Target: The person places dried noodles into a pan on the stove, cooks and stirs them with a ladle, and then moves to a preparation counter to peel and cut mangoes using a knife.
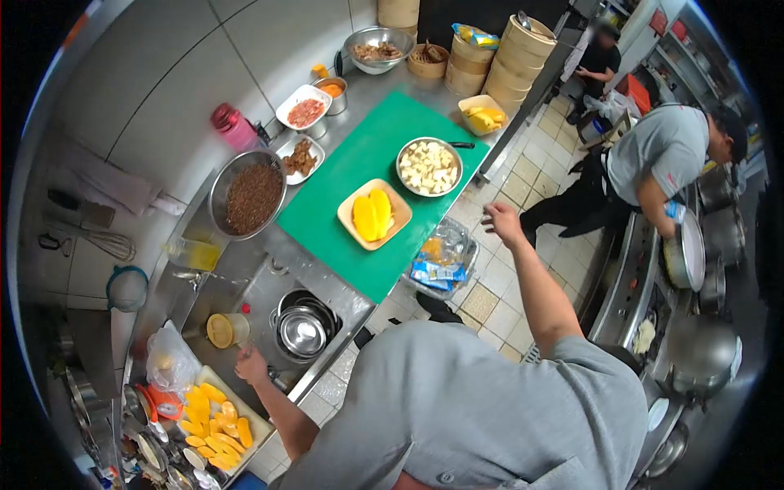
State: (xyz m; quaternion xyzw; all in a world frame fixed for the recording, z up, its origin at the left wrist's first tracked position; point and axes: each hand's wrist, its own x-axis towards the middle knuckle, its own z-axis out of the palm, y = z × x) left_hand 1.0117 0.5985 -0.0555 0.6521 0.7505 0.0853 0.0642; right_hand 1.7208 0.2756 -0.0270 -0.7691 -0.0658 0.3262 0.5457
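At the sink's near side, my left hand [251,365] is closed at the edge of a clear plastic cup [227,330] with yellowish contents. My right hand [502,224] is raised over the floor beside the counter, its fingers loosely bent and apart, holding nothing. Nearest to it is a metal bowl [429,167] of pale cut chunks on the green board [327,233]. A square dish [347,214] with yellow mango pieces also rests on that board. Metal bowls [304,328] are stacked in the sink [245,286].
A tray [260,428] of yellow pieces lies lower left. A colander [249,196], small dishes and bamboo steamers [523,53] line the counter. A plastic bin [445,253] stands on the floor. A person [665,155] bends over the stove; another person [600,65] is farther back.
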